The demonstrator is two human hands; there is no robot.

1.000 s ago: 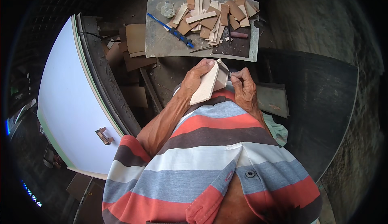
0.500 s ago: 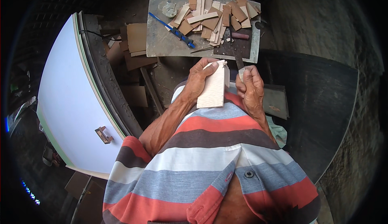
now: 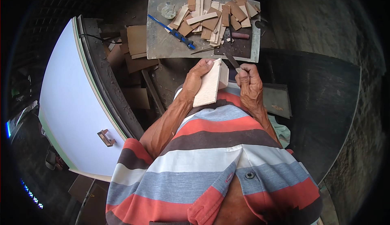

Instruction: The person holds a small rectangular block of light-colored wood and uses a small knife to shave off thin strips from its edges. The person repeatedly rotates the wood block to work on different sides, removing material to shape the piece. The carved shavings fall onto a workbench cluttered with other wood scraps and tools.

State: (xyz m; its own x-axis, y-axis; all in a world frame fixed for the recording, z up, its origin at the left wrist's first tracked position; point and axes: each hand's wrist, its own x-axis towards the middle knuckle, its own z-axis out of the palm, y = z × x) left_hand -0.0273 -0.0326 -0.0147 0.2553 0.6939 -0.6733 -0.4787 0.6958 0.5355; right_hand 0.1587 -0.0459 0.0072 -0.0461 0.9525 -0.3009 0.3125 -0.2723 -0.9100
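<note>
My left hand [image 3: 194,81] grips a small piece of pale wood [image 3: 208,89] by its far left side, thumb on top. A second panel stands off its right side at an angle, so the piece looks like a box corner; a small chip or splinter sits at its far tip. My right hand [image 3: 251,86] is closed around the pale handle of a knife [image 3: 231,60]. The flat dark blade points away and to the left, just right of the wood's far end and seemingly apart from it.
A low worktable [image 3: 162,48] ahead carries a heap of wood offcuts [image 3: 202,18], a blue strap-like tool [image 3: 176,34], and a dark mat [image 3: 243,48] with a reddish-brown cylinder [image 3: 239,35]. At left leans a large white panel [image 3: 77,103]; at right, a dark board [image 3: 321,107].
The wood piece has tilted and shifted slightly left, showing more of its side panel. The knife's blade has swung to the left, toward the wood's far end.
</note>
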